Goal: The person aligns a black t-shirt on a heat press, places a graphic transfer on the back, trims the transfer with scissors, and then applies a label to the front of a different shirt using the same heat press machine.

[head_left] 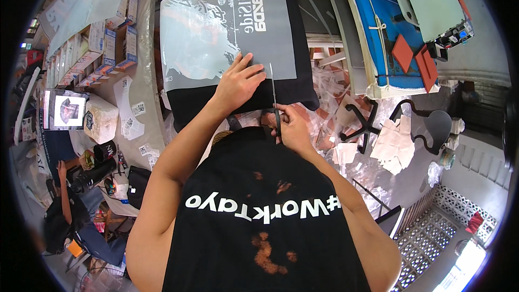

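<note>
A translucent transfer film (278, 11) with a white and pale blue print lies flat on black cloth (243, 103), which is spread over a board in front of me. Resting on the film near its close edge, my left hand (240, 80) has its fingers spread and holds nothing. My right hand (293, 130) is closed round the black handles of a pair of scissors (274, 94). Their long thin blades point away from me and reach over the film's near edge, just right of my left fingertips. How far the blades are parted is hard to see.
Stacked boxes (100, 48) and a wrapped white block (101, 119) stand on the left table. A person (65, 211) sits at the lower left. To the right are a blue-topped press table (386, 38), a chair base (362, 121) and plastic scraps on the floor.
</note>
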`<state>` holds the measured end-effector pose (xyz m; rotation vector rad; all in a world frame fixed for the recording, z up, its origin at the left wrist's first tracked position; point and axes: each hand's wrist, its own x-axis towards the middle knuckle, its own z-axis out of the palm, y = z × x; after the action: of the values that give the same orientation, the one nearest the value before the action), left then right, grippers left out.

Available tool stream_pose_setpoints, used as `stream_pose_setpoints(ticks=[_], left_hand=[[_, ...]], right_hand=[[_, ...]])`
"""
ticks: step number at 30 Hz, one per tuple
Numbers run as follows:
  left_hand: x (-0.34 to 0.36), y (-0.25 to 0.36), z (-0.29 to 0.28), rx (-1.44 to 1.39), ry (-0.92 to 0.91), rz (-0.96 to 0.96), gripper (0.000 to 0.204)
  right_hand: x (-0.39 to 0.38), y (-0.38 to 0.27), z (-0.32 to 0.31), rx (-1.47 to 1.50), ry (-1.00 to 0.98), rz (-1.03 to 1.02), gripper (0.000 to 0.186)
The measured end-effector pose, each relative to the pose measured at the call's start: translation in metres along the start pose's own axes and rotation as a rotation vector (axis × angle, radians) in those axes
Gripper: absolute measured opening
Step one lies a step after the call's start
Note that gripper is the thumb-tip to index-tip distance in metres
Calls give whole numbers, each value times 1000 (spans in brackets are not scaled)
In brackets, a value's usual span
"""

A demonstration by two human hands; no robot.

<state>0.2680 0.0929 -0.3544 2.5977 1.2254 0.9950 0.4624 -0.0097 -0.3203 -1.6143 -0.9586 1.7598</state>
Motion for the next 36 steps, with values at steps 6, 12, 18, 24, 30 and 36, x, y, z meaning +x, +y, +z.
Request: stream_pose_setpoints(ticks=[6, 12, 18, 24, 30, 36], left_hand=[[0, 7, -6, -50, 8, 10, 19], [1, 16, -16, -75, 30, 2, 19], [-1, 26, -24, -121, 91, 6, 19], [1, 35, -38, -143, 96, -20, 15], [-2, 36, -37, -167, 113, -29, 16], [-5, 43, -44, -165, 96, -11, 22]], right_hand=[[19, -17, 5, 104, 31, -11, 38], [28, -23, 5, 102, 54, -23, 36], [41, -38, 2, 112, 50, -29, 32], [52, -38, -1, 156, 32, -20, 32], [53, -30, 1, 133, 52, -46, 33], [68, -48, 6, 113, 108, -74, 29]])
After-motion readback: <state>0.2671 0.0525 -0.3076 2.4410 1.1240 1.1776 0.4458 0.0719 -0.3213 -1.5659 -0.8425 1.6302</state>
